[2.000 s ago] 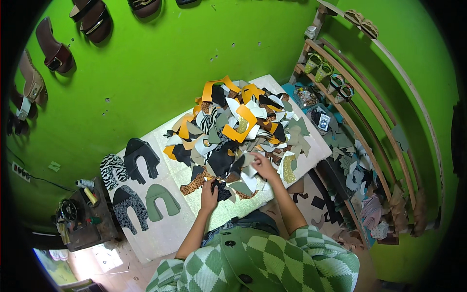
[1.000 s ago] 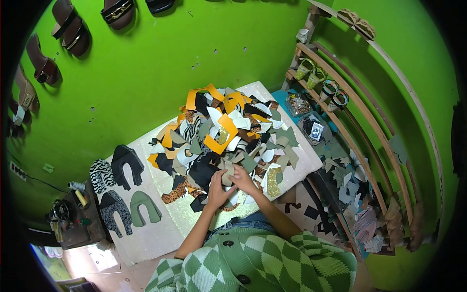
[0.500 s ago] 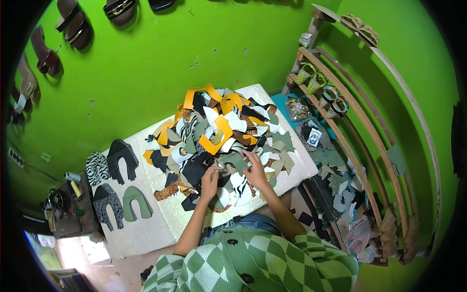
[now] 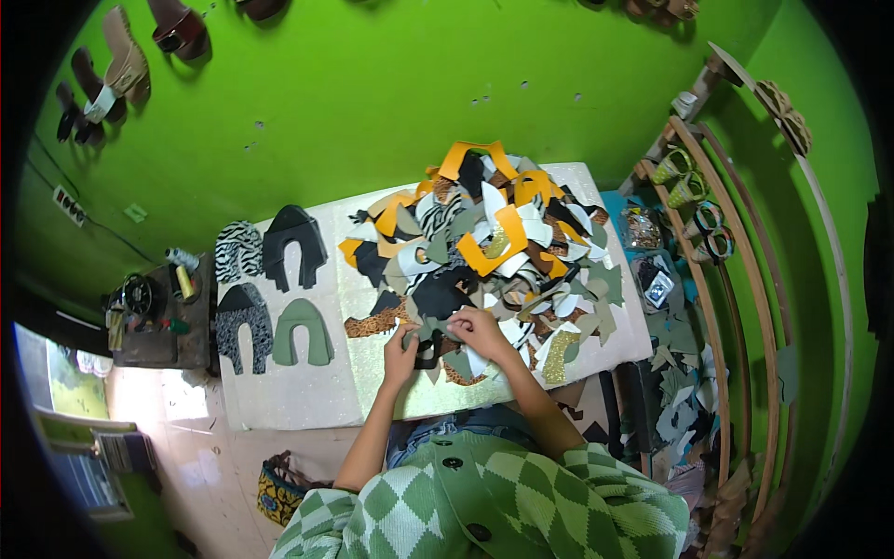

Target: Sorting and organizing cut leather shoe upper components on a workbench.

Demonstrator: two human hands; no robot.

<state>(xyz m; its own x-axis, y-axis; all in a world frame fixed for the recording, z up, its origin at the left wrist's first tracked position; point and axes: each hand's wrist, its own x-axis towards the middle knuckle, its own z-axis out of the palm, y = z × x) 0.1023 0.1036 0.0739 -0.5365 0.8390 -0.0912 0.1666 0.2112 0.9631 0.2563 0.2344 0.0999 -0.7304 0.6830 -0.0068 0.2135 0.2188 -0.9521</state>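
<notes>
Over the near side of a heap of cut material pieces (image 4: pixel 445 293), both my hands are at a small sage-green cut piece (image 4: pixel 432 328). My left hand (image 4: pixel 401 352) pinches its left end, fingers bent. At its right end my right hand (image 4: pixel 478 333) has its fingers curled together on the edge, partly hiding it. Black and leopard-print scraps (image 4: pixel 377 322) lie beside the left hand. To the left are four-legged-free U-shaped stacks: zebra print (image 4: pixel 239 244), black (image 4: pixel 293 228), speckled grey (image 4: pixel 240 317) and sage green (image 4: pixel 303 340).
The heap stands on a pale glittery table (image 4: pixel 307 401) against the green wall. At the right, a wooden rack (image 4: pixel 745 307) holds sandals, with a pile of scraps (image 4: pixel 675 373) beside it. A dark side table (image 4: pixel 149 326) with spools stands left; a patterned bag (image 4: pixel 279 489) is on the floor.
The view has turned left, so the table sits further right in it. My hands have drawn the sage-green piece off the heap's middle toward the near edge.
</notes>
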